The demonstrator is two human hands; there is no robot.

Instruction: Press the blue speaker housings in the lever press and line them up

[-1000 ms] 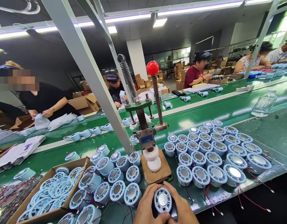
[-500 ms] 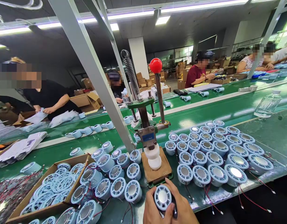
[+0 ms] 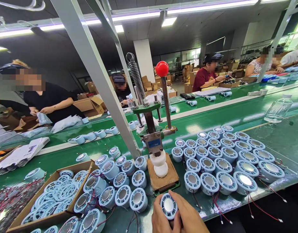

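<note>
A round light-blue housing (image 3: 168,207) with a slotted rim and a silver disc on top is held between my two hands, close to the table's front edge. My left hand (image 3: 159,215) wraps its left side, and my right hand (image 3: 189,212) closes round its right side with the fingers at the rim. The lower part of the housing is hidden by my hands. Just beyond them stands a hand press with a red-ball lever (image 3: 162,69) and white round pressing blocks (image 3: 160,169) over a wooden base (image 3: 172,176).
Rows of similar housings (image 3: 226,182) with trailing wires stand on the right. More housings (image 3: 138,199) cluster on the left beside a cardboard box (image 3: 39,220) of light-blue rings (image 3: 63,187). A slanted metal post (image 3: 98,74) rises behind. Co-workers sit across the green belt (image 3: 197,121).
My right hand's fingers have shifted round the housing, and the dark piece by its thumb is now out of sight. Across the belt, the left co-worker's hands and bag have moved.
</note>
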